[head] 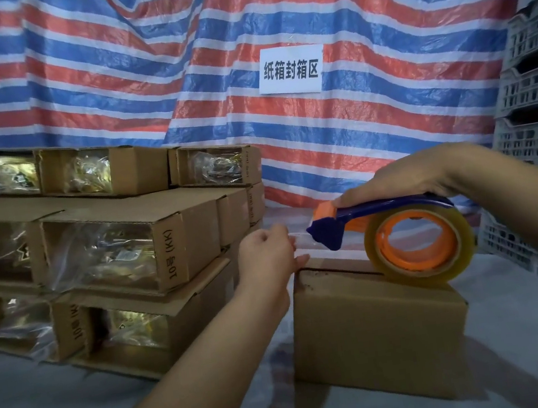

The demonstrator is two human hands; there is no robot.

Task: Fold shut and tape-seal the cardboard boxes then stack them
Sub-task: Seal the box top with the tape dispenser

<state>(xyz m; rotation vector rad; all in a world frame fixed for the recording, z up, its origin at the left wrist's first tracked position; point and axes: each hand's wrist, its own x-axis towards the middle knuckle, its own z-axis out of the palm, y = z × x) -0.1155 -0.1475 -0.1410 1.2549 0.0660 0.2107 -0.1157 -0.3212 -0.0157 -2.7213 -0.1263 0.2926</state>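
Matt brown cardboard box beneath a glossy clear tape roll on a smooth blue-and-orange plastic dispenser; shiny crinkled plastic bags fill stacked cartons before a woven, faintly glossy striped tarpaulin and white paper sign.

Both my bare arms reach forward. My left hand is loosely curled, thumb and forefinger pinched together at the tips, the other fingers pressing down flat. My right hand is raised higher, palm down, fingers wrapped in a grip, wrist bent slightly.
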